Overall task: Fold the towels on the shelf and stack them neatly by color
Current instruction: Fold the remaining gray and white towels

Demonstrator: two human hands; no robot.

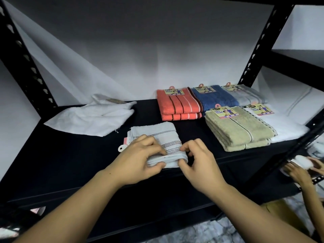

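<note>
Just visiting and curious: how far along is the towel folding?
Done: folded orange, blue, grey, beige and white stacks. In hand: left hand and right hand grip the striped towel. Left: the crumpled white towel.

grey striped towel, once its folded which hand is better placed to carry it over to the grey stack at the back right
Probably the right hand: it pinches the grey striped towel at its right end, the side nearer the grey stack. The left hand grips the near edge further left and would have to cross over.

Your only view is head-worn, angled forward and down. It sits close over the shelf (73, 155)
</note>
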